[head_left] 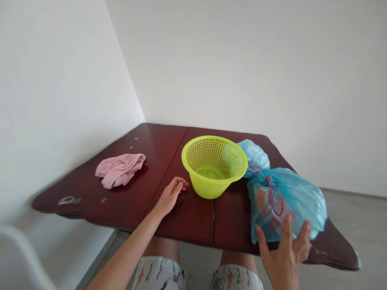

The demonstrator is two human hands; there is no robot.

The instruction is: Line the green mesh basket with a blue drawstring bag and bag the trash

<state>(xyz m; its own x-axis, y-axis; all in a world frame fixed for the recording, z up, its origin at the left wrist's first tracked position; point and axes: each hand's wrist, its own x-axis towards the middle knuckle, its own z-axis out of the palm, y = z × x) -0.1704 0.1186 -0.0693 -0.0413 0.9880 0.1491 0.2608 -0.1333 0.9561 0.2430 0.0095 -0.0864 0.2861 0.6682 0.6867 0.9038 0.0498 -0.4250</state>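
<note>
A yellow-green plastic basket (208,187) with mesh sides stands upright on the dark red wooden table (169,137); nothing shows inside it. My left hand (173,193) rests on the tabletop just left of the basket, its fingers loosely curled and holding nothing that I can see. On the right lies a tied blue plastic bag (299,197) with a pink drawstring; its contents are blurred through the film. My right hand (286,249) is at the near side of this bag, fingers spread, and I cannot tell whether it touches. Behind lies a second tied blue bag (256,155).
A crumpled pink cloth (121,169) lies on the left part of the table. White walls (242,60) border the table at the back and left. A white curved object (21,249), perhaps a chair back, stands at the lower left.
</note>
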